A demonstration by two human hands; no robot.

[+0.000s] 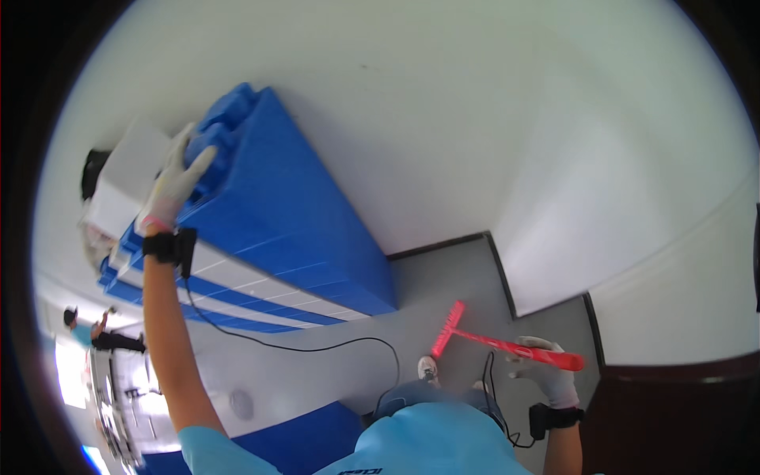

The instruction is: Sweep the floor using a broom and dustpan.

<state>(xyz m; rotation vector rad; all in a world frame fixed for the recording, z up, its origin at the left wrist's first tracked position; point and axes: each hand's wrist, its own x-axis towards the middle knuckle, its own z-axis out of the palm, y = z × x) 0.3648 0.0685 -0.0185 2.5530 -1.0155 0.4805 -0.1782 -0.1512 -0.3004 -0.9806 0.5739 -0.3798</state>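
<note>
Your left hand, in a white glove, is up at the top of the tall blue and white lockers. Its thumb and fingers are spread wide. They lie against the blue lumps on top, close to the end edge of the lockers. You can't tell from here if they press down.

Your right hand, in a white glove too, is low on your other side. Its fingers are curled around the red handle of the pink-red brush, near the thick end. The brush slants away from that hand, and its pink head sits crosswise at the far end, like a letter T. That head is over the grey floor, between the bottom corner of the lockers and the corner where the white wall has a dark strip. It is just beside your shoe. You can't tell if the head touches the floor.

You have a black band on your left wrist and a black box at your right wrist. A thin black wire loops from the left band toward your legs.

Past the top edge of the lockers is a white box. Far off to your left, a person in a blue top stands by a bright window.
</note>
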